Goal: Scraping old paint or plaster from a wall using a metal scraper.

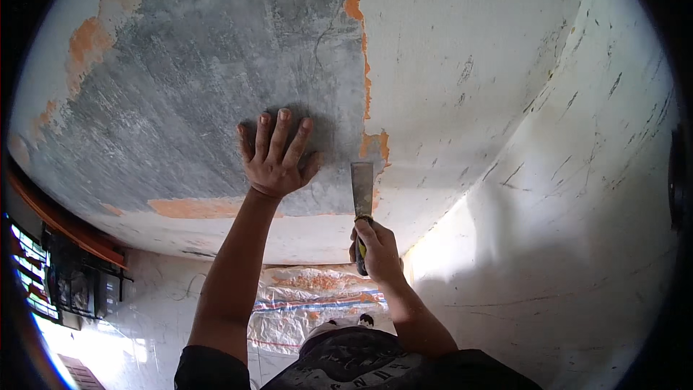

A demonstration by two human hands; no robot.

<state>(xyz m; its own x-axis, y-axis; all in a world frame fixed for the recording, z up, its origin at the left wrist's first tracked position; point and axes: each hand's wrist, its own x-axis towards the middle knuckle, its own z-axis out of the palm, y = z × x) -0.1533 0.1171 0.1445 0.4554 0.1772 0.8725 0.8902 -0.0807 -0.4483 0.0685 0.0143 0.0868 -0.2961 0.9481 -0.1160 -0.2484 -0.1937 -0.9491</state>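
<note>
My right hand [379,252] grips the dark and yellow handle of a paint scraper [362,187]. The scraper points up the wall, its blade over the bare grey patch [216,76], just left of the ragged paint edge. My left hand [277,168] is spread on the grey patch, left of the blade, holding nothing. Orange paint [385,146] shows in a thin broken strip between the grey patch and the white painted wall [460,92]. Another orange band [195,207] runs along the patch's lower edge. Whether the blade touches the wall cannot be told.
A white woven plastic sheet [287,330] with orange flakes lies on the floor at the wall's foot. A second white wall [568,227], scuffed, meets this one at right. An orange wooden edge [65,227] and a barred window [32,265] are at left.
</note>
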